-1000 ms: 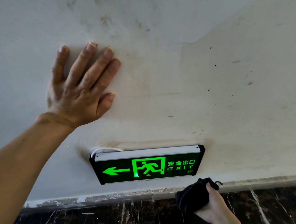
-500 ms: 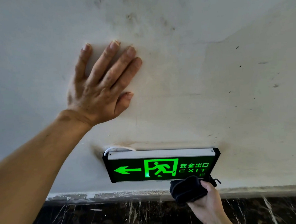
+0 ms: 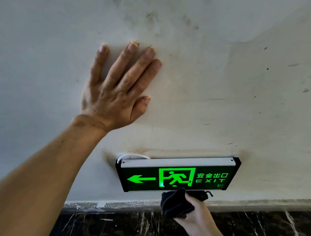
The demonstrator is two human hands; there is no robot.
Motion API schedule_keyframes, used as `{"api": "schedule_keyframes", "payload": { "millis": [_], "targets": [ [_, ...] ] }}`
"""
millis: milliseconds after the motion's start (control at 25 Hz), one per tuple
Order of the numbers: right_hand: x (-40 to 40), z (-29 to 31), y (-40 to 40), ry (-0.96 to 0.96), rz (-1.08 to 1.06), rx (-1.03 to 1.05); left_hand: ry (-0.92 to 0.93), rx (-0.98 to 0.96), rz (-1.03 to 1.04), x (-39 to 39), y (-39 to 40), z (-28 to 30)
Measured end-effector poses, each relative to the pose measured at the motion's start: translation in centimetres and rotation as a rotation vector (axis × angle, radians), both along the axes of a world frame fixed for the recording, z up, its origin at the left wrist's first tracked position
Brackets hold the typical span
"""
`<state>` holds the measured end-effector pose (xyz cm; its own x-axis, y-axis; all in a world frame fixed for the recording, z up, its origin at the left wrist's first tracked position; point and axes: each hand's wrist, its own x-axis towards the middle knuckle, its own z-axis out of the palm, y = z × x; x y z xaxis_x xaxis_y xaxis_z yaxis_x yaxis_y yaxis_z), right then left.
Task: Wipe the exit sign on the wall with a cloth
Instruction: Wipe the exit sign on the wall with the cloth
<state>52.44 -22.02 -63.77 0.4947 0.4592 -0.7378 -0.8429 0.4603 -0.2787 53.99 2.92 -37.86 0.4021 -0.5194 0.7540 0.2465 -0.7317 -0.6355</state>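
Left hand (image 3: 116, 94) — fingers spread wide, palm flat against the wall (image 3: 223, 94), above and left of the sign (image 3: 179, 175). The lit green sign is mounted low on the wall, just above a dark marble band (image 3: 103, 230). Right hand (image 3: 200, 219) grips a bunched black cloth (image 3: 175, 202) — its top at the sign's lower edge, below the running figure.

exit sign (image 3: 179, 174): green "EXIT" w/ "安全出口" above, left arrow, running-man pictogram
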Motion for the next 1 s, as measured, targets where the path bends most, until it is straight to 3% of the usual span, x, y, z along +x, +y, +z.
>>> {"api": "schedule_keyframes", "payload": {
  "millis": [320,1000],
  "targets": [
    [-1.3,-0.7,4.0,0.013,-0.001,-0.026,0.01,-0.018,0.002,-0.1,-0.1,0.1],
    [-5.2,-0.8,12.9,0.028,0.329,-0.008,0.023,-0.001,0.016,0.0,-0.1,0.3]
  ]
}}
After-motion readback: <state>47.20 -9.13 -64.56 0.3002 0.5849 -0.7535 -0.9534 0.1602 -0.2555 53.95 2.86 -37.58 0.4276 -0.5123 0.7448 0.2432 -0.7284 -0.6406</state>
